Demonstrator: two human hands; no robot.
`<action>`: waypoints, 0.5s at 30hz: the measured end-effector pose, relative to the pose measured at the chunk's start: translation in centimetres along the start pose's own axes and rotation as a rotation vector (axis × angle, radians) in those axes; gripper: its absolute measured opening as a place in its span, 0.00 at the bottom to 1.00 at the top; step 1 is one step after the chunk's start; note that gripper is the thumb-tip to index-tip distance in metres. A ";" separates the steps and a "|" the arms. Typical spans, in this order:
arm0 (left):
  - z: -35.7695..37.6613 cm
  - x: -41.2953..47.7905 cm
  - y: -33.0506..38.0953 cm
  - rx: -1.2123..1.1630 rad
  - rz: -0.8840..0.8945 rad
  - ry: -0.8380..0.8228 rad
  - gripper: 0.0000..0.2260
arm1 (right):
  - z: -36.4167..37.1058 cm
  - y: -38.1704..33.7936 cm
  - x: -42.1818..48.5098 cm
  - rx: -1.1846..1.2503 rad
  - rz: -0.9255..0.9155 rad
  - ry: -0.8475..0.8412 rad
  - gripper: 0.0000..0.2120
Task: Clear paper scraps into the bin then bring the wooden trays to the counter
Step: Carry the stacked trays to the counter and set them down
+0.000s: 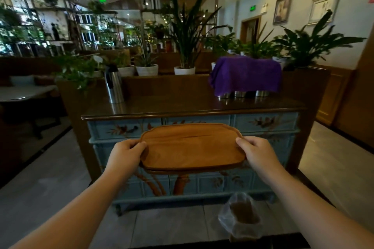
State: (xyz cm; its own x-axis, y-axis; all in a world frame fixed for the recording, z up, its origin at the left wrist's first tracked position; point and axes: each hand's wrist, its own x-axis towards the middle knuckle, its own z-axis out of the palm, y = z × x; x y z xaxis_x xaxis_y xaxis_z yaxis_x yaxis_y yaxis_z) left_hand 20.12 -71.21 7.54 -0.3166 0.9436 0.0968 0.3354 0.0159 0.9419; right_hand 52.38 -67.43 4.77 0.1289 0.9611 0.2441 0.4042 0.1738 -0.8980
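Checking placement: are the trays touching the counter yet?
Apart. In the head view the trays, held by the left hand and right hand, hang before the drawer fronts, below the counter top.

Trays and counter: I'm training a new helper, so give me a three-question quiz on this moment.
1. True or false: both hands grip the trays.
2. What covers the metal cups on the counter? A) purple cloth B) newspaper C) lid
3. Fill in: the flask stands at the counter's ____ end.

Key:
1. True; left hand and right hand hold opposite ends.
2. A, the cloth over the cups.
3. Left; see flask.
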 end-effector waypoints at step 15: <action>2.2 29.3 -0.3 0.022 0.003 -0.072 0.08 | 12.5 0.2 25.5 -0.096 0.076 0.008 0.17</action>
State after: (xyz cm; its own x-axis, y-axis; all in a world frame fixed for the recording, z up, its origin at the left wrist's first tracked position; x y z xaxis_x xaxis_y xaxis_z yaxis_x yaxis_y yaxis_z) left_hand 12.68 -42.82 9.44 -0.2511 0.9650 0.0752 0.3557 0.0197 0.9344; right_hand 44.46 -40.18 6.27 0.1696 0.9690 0.1797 0.4781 0.0786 -0.8748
